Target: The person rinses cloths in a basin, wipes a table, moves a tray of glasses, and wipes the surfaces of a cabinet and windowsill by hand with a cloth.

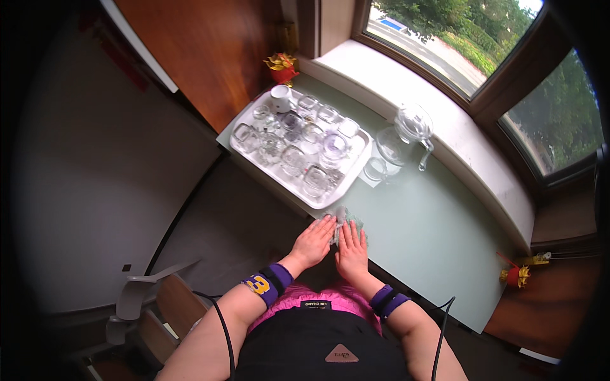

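Observation:
A crumpled pale green and greyish cloth (353, 220) lies at the near edge of the glass-topped table (429, 228), beside the tray's near corner. My left hand (313, 242) holds the cloth's left side down, its fingers stretched forward. Close by on the right, my right hand (352, 250) presses on the green part with straight fingers; both palms hide some of the cloth. Just beyond my hands is a white tray (336, 202) crowded with several clear glass cups (293, 159) and one white mug (282, 97).
Right of the tray stand a clear glass pitcher (393, 145) and a glass cup (375, 168). A white windowsill (381, 78) runs along the table's far side. Red and gold ornaments (282, 69) sit at both ends. A chair (131, 297) is at lower left. Black cables (224, 328) hang by my arms.

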`<state>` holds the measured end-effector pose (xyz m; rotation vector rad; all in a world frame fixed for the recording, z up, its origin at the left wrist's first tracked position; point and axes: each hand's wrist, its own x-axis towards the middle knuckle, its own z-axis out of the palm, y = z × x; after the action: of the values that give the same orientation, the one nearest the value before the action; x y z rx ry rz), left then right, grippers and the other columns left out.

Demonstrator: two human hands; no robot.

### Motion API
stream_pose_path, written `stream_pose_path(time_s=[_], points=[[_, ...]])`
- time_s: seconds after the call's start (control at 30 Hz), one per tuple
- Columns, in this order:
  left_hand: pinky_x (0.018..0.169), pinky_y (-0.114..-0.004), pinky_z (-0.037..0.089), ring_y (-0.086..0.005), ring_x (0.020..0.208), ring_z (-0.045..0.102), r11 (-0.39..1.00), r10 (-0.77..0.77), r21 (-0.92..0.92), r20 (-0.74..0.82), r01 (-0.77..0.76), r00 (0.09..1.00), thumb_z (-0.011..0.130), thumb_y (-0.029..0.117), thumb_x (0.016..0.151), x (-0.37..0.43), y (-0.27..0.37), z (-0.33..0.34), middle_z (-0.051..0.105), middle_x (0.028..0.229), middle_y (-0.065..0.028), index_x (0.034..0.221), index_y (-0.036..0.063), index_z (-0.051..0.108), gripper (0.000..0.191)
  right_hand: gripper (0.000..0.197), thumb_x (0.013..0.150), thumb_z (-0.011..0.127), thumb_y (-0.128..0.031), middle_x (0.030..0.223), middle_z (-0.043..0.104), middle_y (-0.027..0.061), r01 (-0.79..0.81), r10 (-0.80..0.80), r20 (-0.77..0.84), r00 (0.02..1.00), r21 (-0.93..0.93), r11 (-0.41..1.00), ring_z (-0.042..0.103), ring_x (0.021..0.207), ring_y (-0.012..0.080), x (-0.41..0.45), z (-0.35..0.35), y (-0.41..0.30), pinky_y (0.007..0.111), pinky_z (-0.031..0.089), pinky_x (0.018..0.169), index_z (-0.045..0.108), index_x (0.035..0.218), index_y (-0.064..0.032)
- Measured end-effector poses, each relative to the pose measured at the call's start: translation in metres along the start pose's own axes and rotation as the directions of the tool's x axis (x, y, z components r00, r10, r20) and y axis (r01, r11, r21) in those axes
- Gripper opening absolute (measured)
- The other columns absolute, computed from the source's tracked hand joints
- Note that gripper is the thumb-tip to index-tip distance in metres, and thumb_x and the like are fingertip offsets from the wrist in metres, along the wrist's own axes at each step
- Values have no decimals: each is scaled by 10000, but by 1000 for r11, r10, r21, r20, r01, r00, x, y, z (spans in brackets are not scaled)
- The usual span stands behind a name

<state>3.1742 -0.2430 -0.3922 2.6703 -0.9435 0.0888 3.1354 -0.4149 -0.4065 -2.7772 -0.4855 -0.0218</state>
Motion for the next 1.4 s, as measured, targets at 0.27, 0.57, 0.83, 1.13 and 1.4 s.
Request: stream_pose_path(time_s=[0.27,0.57,0.83,1.13,1.4], points=[[994,-402,439,-337,1195,536,768,-328,-538,137,348,935,491,213,908,-60,-97,-36,584,1244,-205,1210,-15,587,391,576,796,592,-116,1448,399,206,88,-106,64,992,244,966,317,1389,367,56,10,-90,501,272,1128,467,1347,-7],[604,-290,468,-103,703,604,-234,-822,-932,342,277,455,458,344,948,-128,-261,-67,660,775,-5,885,30,683,391,374,963,441,-244,1146,639,202,-409,-81,534,842,728,550,598,1114,321,165,74,-185,379,452,947,567,1250,-38],[873,-313,440,-190,1003,586,-164,-953,-983,178,77,245,457,439,907,-164,-361,-141,653,1071,-80,1095,17,643,497,430,937,387,-176,1041,611,46,-590,-206,585,784,806,41,563,891,147,294,57,-280,289,465,804,540,1319,-50],[776,-328,480,-181,855,615,-190,-901,-980,200,64,384,521,440,874,-126,-478,-220,658,955,-67,1009,44,641,435,428,969,371,-215,1006,642,69,-439,-26,439,898,894,-84,640,797,175,398,77,-341,296,510,724,527,1340,-70],[1095,-415,310,-279,1315,428,748,-331,-661,-296,57,896,462,105,896,-56,-582,-271,501,1386,-138,1313,57,541,427,455,880,439,-60,1273,558,177,130,473,-452,756,812,569,521,1191,295,480,59,-409,396,407,1021,502,1328,-14]])
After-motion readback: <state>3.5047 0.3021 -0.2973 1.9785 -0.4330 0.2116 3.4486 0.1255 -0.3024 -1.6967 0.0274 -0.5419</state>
